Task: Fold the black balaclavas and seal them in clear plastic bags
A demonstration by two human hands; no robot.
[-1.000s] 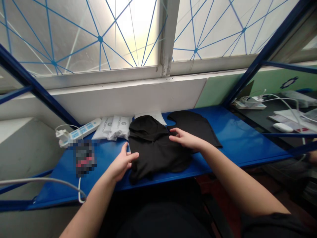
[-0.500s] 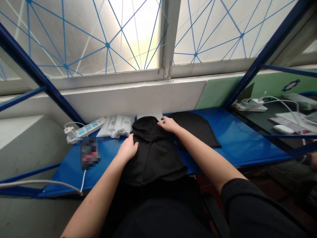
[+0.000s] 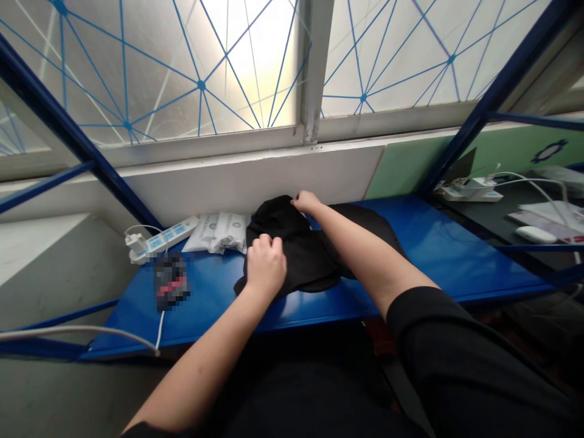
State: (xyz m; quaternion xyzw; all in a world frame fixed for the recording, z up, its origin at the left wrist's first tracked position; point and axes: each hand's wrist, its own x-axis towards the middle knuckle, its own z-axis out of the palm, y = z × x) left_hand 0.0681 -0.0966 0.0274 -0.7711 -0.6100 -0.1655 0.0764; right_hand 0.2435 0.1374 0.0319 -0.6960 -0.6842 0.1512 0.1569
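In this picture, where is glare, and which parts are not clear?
Head view: glare whitens part of the left window; the blue table reflects light softly; folds in the black cloth are hard to read; mosaic blocks hide a dark item.

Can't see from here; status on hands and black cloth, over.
Left hand curled over black cloth, grip hidden. Right hand pinching its far edge. Cloth rumpled on blue table; second black cloth to its right.
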